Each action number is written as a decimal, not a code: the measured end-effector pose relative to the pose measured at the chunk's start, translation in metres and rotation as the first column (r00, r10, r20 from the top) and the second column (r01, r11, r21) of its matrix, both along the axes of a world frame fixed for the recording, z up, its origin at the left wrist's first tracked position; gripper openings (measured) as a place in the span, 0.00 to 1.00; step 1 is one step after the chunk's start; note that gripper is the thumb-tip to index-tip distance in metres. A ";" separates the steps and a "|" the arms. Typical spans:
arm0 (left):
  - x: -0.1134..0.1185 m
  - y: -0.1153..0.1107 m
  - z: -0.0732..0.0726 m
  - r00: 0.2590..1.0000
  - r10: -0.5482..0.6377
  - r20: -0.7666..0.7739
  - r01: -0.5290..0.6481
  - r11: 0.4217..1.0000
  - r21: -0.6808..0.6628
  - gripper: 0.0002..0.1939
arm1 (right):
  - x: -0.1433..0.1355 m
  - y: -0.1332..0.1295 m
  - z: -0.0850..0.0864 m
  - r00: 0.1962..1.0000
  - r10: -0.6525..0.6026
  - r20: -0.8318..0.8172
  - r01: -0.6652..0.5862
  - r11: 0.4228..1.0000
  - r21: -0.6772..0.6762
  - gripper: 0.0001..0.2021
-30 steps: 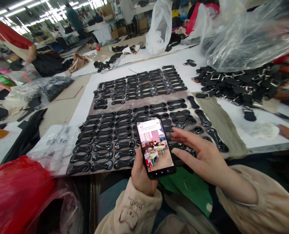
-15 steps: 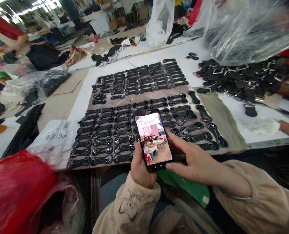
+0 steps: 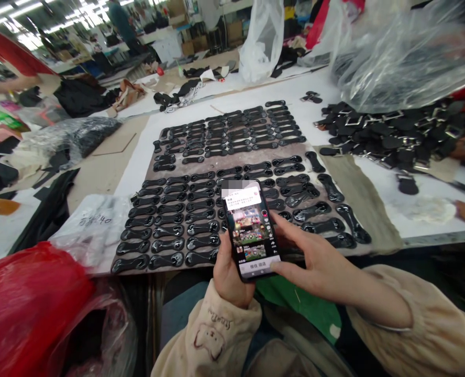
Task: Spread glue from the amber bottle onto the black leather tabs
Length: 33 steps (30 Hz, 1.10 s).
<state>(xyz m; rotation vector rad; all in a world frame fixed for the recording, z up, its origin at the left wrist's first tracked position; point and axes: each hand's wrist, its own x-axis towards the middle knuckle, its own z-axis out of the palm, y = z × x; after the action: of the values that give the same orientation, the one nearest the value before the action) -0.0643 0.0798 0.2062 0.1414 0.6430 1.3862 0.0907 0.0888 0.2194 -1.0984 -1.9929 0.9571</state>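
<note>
A black smartphone (image 3: 252,230) with a lit screen is held upright above the front edge of the table. My left hand (image 3: 232,272) wraps round its lower left side. My right hand (image 3: 314,256) is at its right side, thumb at the lower right corner of the screen and fingers against the right edge. Behind the phone, rows of glossy black strap pieces (image 3: 167,230) with rounded ends lie on a brown board (image 3: 217,163). The phone and my right hand hide some of them.
Black pieces with metal buckles (image 3: 397,131) are heaped at the right under clear plastic (image 3: 405,63). A red bag (image 3: 32,298) is at the lower left, near a marked plastic bag (image 3: 95,220). Another person's red sleeve (image 3: 12,55) shows at the upper left.
The phone screen has gone from a classroom picture to a page with small pictures and a bar at the bottom. The whole view has shifted slightly; both hands keep about the same hold.
</note>
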 end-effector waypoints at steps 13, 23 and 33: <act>0.001 0.000 0.000 0.999 0.021 -0.034 -0.022 1.000 -0.003 0.22 | 0.005 0.003 -0.004 0.978 -0.150 0.147 0.037 0.811 0.583 0.21; 0.001 -0.002 -0.004 1.000 0.000 0.013 0.000 1.000 0.030 0.22 | -0.005 -0.004 -0.001 0.933 -0.158 0.324 -0.063 0.814 0.578 0.22; 0.004 -0.002 0.001 0.999 0.000 -0.050 -0.002 1.000 -0.023 0.22 | 0.004 -0.007 0.006 0.949 -0.246 0.198 0.054 0.742 0.668 0.19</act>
<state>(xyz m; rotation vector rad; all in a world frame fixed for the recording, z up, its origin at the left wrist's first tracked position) -0.0605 0.0780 0.2072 0.1580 0.7008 1.3794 0.0942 0.0817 0.2258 -0.9834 -2.1558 -0.0345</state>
